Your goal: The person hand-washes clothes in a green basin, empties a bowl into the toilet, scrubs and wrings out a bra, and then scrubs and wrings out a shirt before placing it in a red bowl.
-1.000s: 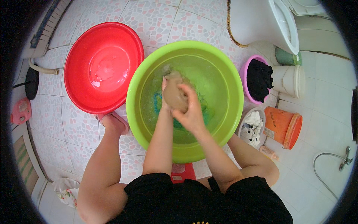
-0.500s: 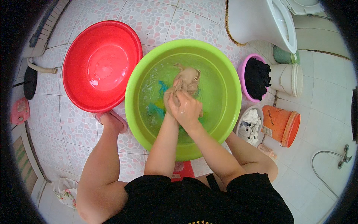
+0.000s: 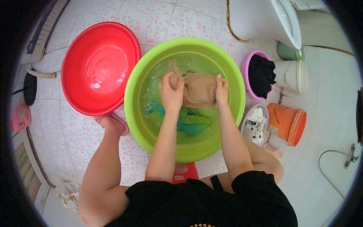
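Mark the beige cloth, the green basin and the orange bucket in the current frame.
beige cloth (image 3: 201, 90): head view, middle of its spread-out part
green basin (image 3: 240, 96): head view, right side of its rim
orange bucket (image 3: 284, 122): head view, side wall

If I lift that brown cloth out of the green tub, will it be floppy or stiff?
Probably floppy: the brown cloth wrinkles between the left hand and right hand. It may feel heavy for its size, being wet from the water. It likely won't break, since it looks like soft fabric.
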The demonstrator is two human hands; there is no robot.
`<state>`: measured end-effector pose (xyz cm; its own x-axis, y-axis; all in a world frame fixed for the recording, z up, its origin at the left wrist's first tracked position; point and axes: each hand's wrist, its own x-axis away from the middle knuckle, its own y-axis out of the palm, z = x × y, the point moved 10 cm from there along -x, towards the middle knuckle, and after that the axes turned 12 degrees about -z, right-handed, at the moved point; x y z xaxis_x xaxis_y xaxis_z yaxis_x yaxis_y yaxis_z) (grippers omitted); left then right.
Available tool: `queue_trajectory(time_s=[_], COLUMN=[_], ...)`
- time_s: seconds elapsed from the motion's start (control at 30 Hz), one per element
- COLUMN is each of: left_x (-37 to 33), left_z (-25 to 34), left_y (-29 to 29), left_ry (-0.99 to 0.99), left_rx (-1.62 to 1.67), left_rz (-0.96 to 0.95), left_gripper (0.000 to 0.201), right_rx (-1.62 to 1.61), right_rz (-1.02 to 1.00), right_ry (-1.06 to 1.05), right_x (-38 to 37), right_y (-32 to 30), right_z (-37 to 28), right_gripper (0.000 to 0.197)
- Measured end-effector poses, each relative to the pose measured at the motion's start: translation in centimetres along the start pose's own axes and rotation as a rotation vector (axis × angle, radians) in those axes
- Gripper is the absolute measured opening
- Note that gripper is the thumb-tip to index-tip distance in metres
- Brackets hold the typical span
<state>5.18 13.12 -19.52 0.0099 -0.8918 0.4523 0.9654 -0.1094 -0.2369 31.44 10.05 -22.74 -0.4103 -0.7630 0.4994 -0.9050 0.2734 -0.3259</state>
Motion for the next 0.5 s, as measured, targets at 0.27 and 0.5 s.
queue_trajectory(time_s=[0.27,0.5], left_x=[2.0,-0.7], left_z=[-0.2,-1.4], left_y=[3.3,6.7], left_ry=[0.133,0.273], left_rx=[-0.830,-0.923], left_rz=[0.212,-0.015], left_gripper=[0.072,0.074], right_rx=[0.499,0.892], right_rz=[0.071,0.066], right_ry=[-0.359,-0.228], right_x=[1.9,-0.8], right_y=[3.6,4.7], right_z=[0.8,3.5], right_gripper=[0.056,0.055])
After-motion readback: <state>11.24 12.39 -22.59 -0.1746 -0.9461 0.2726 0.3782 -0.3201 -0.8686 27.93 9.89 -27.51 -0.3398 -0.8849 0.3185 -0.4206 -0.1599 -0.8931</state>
